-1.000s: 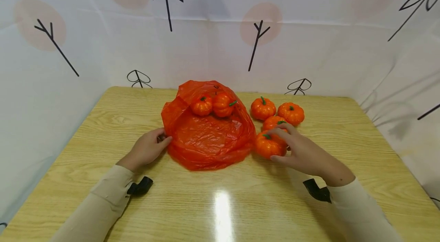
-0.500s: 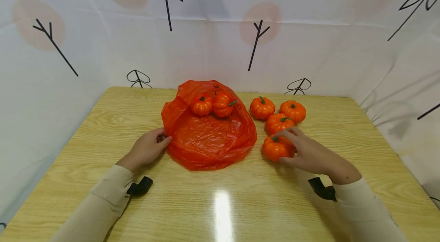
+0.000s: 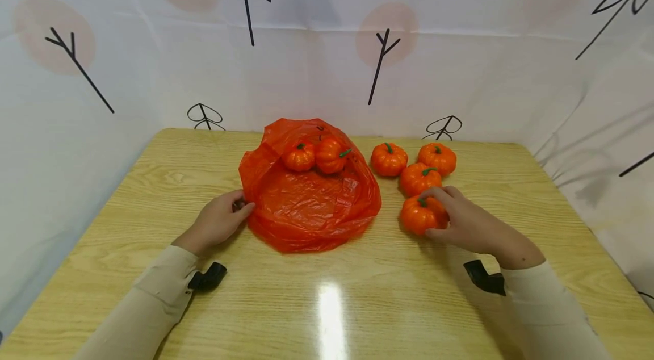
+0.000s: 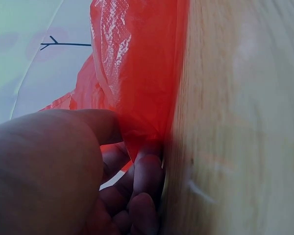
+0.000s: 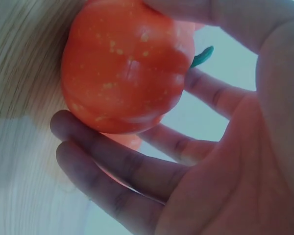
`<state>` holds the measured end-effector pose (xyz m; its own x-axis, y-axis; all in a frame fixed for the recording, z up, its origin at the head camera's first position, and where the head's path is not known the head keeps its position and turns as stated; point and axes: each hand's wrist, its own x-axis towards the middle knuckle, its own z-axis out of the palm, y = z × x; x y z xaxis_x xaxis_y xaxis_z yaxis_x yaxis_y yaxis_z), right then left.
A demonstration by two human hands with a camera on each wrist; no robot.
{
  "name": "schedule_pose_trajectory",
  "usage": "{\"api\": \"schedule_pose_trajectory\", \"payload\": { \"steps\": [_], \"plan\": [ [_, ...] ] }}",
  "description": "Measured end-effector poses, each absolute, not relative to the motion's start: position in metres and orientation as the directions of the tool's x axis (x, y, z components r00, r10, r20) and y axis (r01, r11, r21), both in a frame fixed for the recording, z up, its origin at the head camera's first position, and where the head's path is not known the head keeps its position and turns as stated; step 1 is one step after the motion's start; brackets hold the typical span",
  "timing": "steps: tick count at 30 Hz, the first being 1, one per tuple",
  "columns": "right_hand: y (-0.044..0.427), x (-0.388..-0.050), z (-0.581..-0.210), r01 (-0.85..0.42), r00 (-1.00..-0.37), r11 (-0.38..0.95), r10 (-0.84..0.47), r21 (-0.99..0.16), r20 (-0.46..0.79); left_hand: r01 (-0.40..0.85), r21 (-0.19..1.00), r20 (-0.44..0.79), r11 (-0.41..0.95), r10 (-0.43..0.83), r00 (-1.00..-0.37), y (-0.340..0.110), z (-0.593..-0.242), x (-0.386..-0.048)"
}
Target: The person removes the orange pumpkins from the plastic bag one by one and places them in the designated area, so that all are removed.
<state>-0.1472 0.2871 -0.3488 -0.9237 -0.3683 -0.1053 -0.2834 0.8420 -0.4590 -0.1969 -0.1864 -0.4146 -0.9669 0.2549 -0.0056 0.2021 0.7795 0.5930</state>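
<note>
A thin red plastic bag lies spread with its mouth towards me, and two small orange pumpkins with green stems sit inside at the back. My left hand pinches the bag's left edge between thumb and fingers; the left wrist view shows the red film running down between them. To the bag's right, my right hand holds the nearest loose pumpkin, thumb on its near side and fingers around the other. In the right wrist view this pumpkin is close to the wood surface.
Behind the held pumpkin are three more: a middle pumpkin, a back left pumpkin and a back right pumpkin. All stand on the wooden table. A patterned white cloth hangs behind the table.
My right hand and the nearest pumpkin have moved right, away from the bag. The middle and back right pumpkins have shifted slightly right and back. My left hand and the bag look the same.
</note>
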Motion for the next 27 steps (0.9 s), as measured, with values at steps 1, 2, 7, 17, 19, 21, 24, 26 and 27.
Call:
{"api": "schedule_pose_trajectory", "payload": {
  "steps": [1, 2, 7, 17, 19, 21, 24, 26, 27],
  "plan": [
    [0.2879, -0.1473, -0.3485, -0.276, -0.926, 0.844, -0.361, -0.459, -0.108, 0.206, 0.590, -0.003, 0.781, 0.257, -0.966, -0.1864, -0.4150, -0.1971],
    [0.2885, -0.1475, -0.3483, -0.269, -0.928, 0.846, -0.355, -0.460, -0.111, 0.210, 0.586, 0.000, 0.782, 0.259, -0.966, -0.1865, -0.4154, -0.1974],
    [0.2913, -0.1497, -0.3492, -0.239, -0.936, 0.858, -0.328, -0.454, -0.126, 0.211, 0.582, -0.002, 0.785, 0.261, -0.965, -0.1868, -0.4159, -0.1974],
    [0.2933, -0.1515, -0.3502, -0.219, -0.941, 0.870, -0.308, -0.443, -0.139, 0.214, 0.584, 0.000, 0.783, 0.263, -0.965, -0.1865, -0.4155, -0.1969],
    [0.2933, -0.1516, -0.3504, -0.216, -0.942, 0.870, -0.305, -0.443, -0.141, 0.215, 0.584, -0.001, 0.783, 0.265, -0.964, -0.1864, -0.4152, -0.1970],
    [0.2931, -0.1516, -0.3505, -0.213, -0.942, 0.871, -0.303, -0.442, -0.142, 0.215, 0.584, -0.001, 0.782, 0.266, -0.964, -0.1863, -0.4149, -0.1970],
    [0.2929, -0.1516, -0.3506, -0.215, -0.943, 0.872, -0.302, -0.441, -0.138, 0.216, 0.585, 0.000, 0.782, 0.266, -0.964, -0.1863, -0.4144, -0.1969],
    [0.2926, -0.1516, -0.3506, -0.216, -0.944, 0.872, -0.302, -0.440, -0.136, 0.213, 0.587, -0.003, 0.781, 0.265, -0.964, -0.1864, -0.4140, -0.1967],
    [0.2925, -0.1517, -0.3508, -0.216, -0.944, 0.872, -0.302, -0.439, -0.136, 0.211, 0.587, -0.004, 0.781, 0.264, -0.965, -0.1865, -0.4139, -0.1965]
  ]
}}
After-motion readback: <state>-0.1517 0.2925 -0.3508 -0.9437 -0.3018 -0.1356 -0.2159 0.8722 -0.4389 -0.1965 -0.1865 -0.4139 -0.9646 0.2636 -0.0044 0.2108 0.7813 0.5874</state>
